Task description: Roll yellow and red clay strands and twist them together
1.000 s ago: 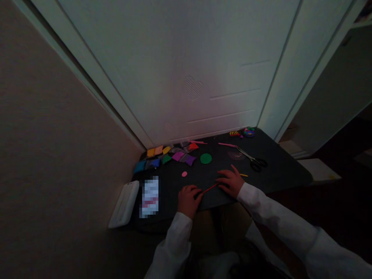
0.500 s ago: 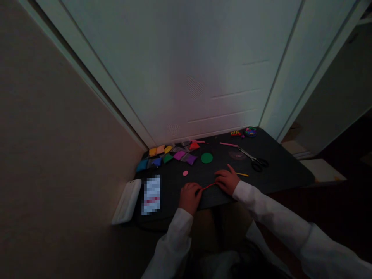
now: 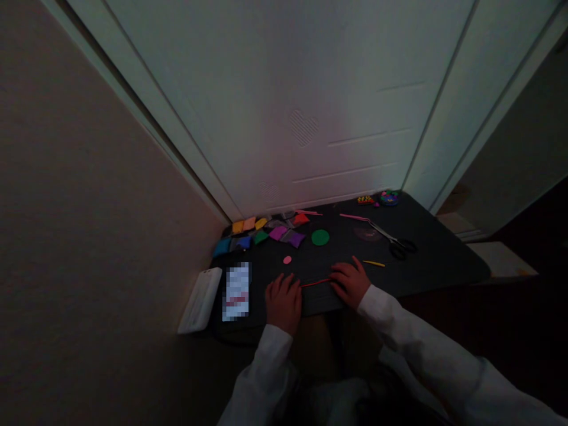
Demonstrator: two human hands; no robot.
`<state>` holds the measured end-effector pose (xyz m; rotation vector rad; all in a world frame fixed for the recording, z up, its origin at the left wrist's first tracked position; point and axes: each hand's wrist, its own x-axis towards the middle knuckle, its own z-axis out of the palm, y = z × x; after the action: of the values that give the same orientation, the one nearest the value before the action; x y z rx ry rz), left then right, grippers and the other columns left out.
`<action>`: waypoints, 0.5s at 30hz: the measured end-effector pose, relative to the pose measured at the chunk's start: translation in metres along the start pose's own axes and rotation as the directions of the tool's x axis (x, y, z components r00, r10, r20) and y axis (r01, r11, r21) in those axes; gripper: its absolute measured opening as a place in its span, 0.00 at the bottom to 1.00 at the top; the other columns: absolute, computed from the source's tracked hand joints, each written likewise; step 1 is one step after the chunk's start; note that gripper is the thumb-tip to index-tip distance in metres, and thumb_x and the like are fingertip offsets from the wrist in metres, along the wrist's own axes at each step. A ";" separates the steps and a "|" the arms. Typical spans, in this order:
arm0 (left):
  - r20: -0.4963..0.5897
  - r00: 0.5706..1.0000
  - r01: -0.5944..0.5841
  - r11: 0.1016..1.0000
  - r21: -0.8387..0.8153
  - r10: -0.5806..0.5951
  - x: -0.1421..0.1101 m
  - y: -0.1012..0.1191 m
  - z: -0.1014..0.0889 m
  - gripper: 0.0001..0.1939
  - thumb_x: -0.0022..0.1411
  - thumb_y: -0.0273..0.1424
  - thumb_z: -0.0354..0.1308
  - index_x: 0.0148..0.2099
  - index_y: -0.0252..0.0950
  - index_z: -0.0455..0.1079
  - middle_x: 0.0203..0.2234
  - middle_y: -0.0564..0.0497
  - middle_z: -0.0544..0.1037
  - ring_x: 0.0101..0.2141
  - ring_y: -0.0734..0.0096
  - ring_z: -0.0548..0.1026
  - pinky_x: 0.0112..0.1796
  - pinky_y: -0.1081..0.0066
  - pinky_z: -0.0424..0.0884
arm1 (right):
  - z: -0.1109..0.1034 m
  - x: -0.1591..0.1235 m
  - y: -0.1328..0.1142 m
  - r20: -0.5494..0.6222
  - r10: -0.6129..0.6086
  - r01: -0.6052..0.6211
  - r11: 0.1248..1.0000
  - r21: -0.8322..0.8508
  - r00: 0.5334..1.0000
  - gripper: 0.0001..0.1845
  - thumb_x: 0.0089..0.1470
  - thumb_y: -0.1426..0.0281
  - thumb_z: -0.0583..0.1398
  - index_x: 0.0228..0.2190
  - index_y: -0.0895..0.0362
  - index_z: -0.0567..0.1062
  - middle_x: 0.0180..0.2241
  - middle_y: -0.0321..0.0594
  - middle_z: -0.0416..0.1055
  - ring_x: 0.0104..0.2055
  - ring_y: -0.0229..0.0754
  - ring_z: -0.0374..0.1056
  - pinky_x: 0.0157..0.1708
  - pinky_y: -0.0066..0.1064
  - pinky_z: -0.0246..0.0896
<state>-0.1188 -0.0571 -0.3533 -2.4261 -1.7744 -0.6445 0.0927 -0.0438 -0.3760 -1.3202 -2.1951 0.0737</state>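
A thin red strand (image 3: 316, 283) runs across the dark tabletop between my two hands. My left hand (image 3: 284, 302) lies palm down near the table's front edge, its fingers stretched and spread, touching the strand's left end. My right hand (image 3: 351, 283) rests palm down at the strand's other end, fingers apart and covering that end. Beyond my left hand sits a small pink disc (image 3: 287, 260). Farther back is a larger green disc (image 3: 320, 237). A thin yellow stick (image 3: 374, 263) lies just right of my right hand.
Several coloured packets, one of them purple (image 3: 296, 238), line the back left. Scissors (image 3: 394, 239) lie at right beside a pink strip (image 3: 354, 217). A blurred-out phone-like screen (image 3: 236, 291) and a white device (image 3: 200, 300) are at left. Small colourful items (image 3: 389, 197) stand against the door.
My left hand has opened from a pinch on the strand and spread flat, shifting slightly left. The right hand stays at the strand's other end. The view has shifted slightly.
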 end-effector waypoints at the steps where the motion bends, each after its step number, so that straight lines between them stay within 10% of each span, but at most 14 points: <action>1: -0.005 1.000 0.012 1.000 0.028 -0.012 -0.004 0.007 0.000 0.14 0.57 0.32 0.44 0.44 0.40 0.66 0.46 0.49 0.67 0.50 0.60 0.58 0.48 0.56 0.53 | -0.001 -0.003 0.003 -0.011 0.019 -0.019 1.000 -0.005 1.000 0.12 0.48 0.66 0.53 0.36 0.51 0.69 0.42 0.39 0.66 0.47 0.42 0.58 0.53 0.48 0.27; 15: 0.079 0.984 0.147 0.979 0.144 -0.160 -0.014 0.046 -0.002 0.23 0.54 0.41 0.45 0.50 0.37 0.60 0.54 0.46 0.55 0.55 0.54 0.47 0.51 0.50 0.42 | -0.003 -0.011 0.020 -0.099 0.178 -0.180 0.984 -0.013 0.979 0.13 0.49 0.66 0.50 0.35 0.54 0.70 0.42 0.43 0.65 0.46 0.44 0.58 0.51 0.46 0.38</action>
<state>-0.0808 -0.0855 -0.3484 -2.2785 -1.9850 -0.4131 0.1142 -0.0430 -0.3849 -1.4993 -1.9978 0.0532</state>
